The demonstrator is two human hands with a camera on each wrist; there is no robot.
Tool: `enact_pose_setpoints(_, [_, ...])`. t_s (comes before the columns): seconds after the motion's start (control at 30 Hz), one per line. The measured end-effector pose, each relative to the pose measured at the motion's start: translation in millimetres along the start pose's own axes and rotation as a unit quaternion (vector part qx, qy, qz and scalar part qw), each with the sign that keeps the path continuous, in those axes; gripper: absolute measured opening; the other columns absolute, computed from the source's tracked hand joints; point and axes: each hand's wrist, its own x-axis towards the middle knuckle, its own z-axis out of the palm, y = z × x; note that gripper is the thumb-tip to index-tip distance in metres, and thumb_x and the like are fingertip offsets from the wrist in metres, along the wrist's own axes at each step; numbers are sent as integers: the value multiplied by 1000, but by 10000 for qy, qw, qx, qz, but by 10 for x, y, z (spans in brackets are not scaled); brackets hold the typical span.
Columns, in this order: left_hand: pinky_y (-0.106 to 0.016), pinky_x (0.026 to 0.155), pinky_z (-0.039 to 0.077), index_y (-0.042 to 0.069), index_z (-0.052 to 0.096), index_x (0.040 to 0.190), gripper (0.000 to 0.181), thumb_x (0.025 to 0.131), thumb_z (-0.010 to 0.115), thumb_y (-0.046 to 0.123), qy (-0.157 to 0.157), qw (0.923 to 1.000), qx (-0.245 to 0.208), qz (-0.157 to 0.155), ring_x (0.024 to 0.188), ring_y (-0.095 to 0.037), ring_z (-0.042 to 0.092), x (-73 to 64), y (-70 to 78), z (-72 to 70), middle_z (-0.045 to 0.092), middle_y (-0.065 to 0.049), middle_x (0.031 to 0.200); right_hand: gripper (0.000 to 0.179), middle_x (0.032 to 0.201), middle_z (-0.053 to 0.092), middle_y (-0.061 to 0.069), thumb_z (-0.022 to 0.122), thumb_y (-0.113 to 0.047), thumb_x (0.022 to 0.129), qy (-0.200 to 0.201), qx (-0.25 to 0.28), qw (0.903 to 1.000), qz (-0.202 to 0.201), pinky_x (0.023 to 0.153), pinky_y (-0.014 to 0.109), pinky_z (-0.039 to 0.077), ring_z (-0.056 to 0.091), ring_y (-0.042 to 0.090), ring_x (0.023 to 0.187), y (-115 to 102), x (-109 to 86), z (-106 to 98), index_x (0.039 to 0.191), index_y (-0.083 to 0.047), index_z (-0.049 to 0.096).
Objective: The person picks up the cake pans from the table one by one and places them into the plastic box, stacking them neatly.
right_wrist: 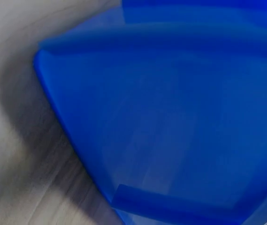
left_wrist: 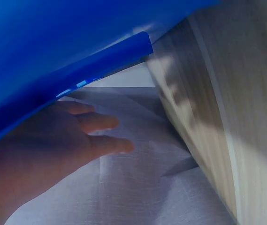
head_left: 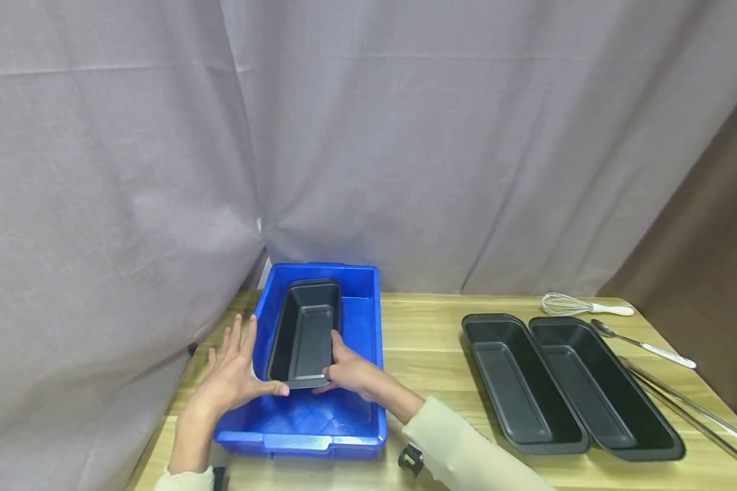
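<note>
A dark loaf pan point(head_left: 314, 334) lies lengthwise in the blue plastic bin point(head_left: 377, 341), toward its left side. My right hand point(head_left: 350, 372) grips the pan by its near right corner. At the bin's left rim is my left hand point(head_left: 230, 382), fingers straight and spread, with the thumb tip right at the pan's near left corner. In the left wrist view that hand point(left_wrist: 53, 145) reaches along the outside of the bin point(left_wrist: 67, 42). The right wrist view is filled by the blue bin point(right_wrist: 147, 117); the right hand's grip is out of sight there.
Two more loaf pans point(head_left: 497, 382) point(head_left: 580, 382) stand side by side on the wooden table point(head_left: 424, 341) at the right. Beyond them lie a whisk point(head_left: 583, 307), a long-handled spoon point(head_left: 641, 341) and long metal utensils point(head_left: 700, 416). A grey curtain point(head_left: 405, 136) hangs behind.
</note>
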Motion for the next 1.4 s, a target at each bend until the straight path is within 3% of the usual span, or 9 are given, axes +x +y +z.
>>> enact_pose_setpoints(0.2, [-83, 126, 4, 0, 0, 175, 143, 83, 88, 67, 100, 9999, 68, -95, 163, -64, 1, 34, 4, 25, -8, -37, 178, 89, 133, 63, 44, 46, 19, 100, 70, -804, 9964, 243, 118, 58, 50, 76, 57, 105, -19, -9, -2, 169, 12, -11])
enact_pose_setpoints(0.33, [-83, 126, 7, -1, 4, 175, 135, 88, 85, 64, 250, 9996, 91, -52, 162, -64, 3, 38, 6, 27, -5, -38, 178, 82, 163, 34, 49, 51, 15, 103, 235, -1540, 9876, 212, 133, 58, 28, 78, 53, 101, -35, -5, 11, 168, 17, 1])
enact_pose_setpoints(0.43, [-83, 126, 11, -2, 6, 175, 132, 90, 84, 62, 309, 9995, 57, -42, 162, -65, 5, 36, 9, 33, -2, -39, 178, 78, 170, 11, 50, 58, 9, 104, 449, -2373, 9703, 128, 137, 59, 14, 61, 56, 138, -50, -9, 28, 166, 20, 13])
enact_pose_setpoints(0.57, [-80, 127, 15, -2, 5, 174, 129, 93, 82, 60, 234, 9997, -47, -43, 162, -65, 6, 41, -3, 50, -2, -40, 177, 76, 169, 7, 51, 62, -3, 107, 600, -3666, 9284, -48, 133, 59, 29, 28, 57, 160, -110, -81, 34, 167, 18, 20])
enact_pose_setpoints(0.67, [-77, 128, 16, -1, 2, 175, 123, 99, 77, 59, 122, 9997, -219, -36, 162, -65, 4, 34, -9, 53, -5, -39, 177, 71, 171, 16, 47, 60, -14, 111, 695, -4369, 8963, -316, 127, 62, 39, 39, 56, 156, -221, -259, 7, 167, 14, 27])
enact_pose_setpoints(0.87, [-78, 127, 20, 8, 7, 177, 89, 115, 51, 54, 589, 9941, -839, 356, 160, -66, 15, 126, -250, 206, 8, -42, 176, 49, 150, 64, 29, 61, -16, 113, 1241, -3936, 8948, -1702, 111, 59, 56, 70, 44, 129, -280, -862, -393, 156, 5, 53])
enact_pose_setpoints(0.97, [-80, 123, 24, 17, 8, 179, 79, 117, 40, 55, 1016, 9889, -892, 620, 155, -68, 25, 237, -474, 381, 20, -43, 173, 40, 130, 77, 21, 65, -11, 110, 1898, -4012, 8707, -2120, 90, 47, 66, 78, 35, 107, -108, -1227, -787, 148, 2, 61])
enact_pose_setpoints(1.23, [-77, 127, 24, 5, 5, 177, 87, 117, 47, 52, 417, 9948, -900, 222, 160, -65, 19, 52, -154, 120, 10, -42, 175, 35, 99, 70, 9, 72, -6, 104, 3826, -5337, 7506, -732, 63, 38, 53, 65, 20, 80, 397, -2252, -1861, 137, 4, 68])
enact_pose_setpoints(1.4, [-75, 128, 23, 2, 1, 176, 88, 117, 51, 44, 110, 9977, -668, 26, 161, -65, 15, -16, -3, 28, -1, -43, 175, 37, 110, 63, 24, 70, -15, 105, 3926, -5366, 7456, 444, 64, 60, 55, 69, 40, 85, 537, -2504, -2162, 137, 3, 66])
